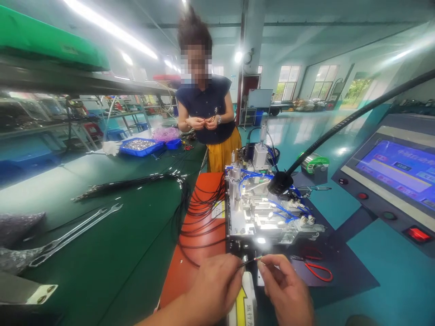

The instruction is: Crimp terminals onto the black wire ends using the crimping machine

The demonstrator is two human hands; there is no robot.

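Note:
Near the bottom centre, my left hand (217, 283) is closed around a thin black cable (249, 261). The cable's end sticks out to the right, where the thumb and forefinger of my right hand (287, 287) pinch its small tip. Both hands are in front of a metal machine (261, 208) with blue air tubes and a bright lamp. More black cables curve over the orange-red board (180, 267) to the left of the machine. Below the hands is a white label (249, 299) with a yellow arrow.
Two wrenches (79, 233) and a cable bundle (136, 182) lie on the green table (136, 267). Red-handled scissors (317, 270) are at right, below a control screen (397, 170). A black lamp arm (340, 127) crosses above. A person (205, 106) stands opposite, hands together.

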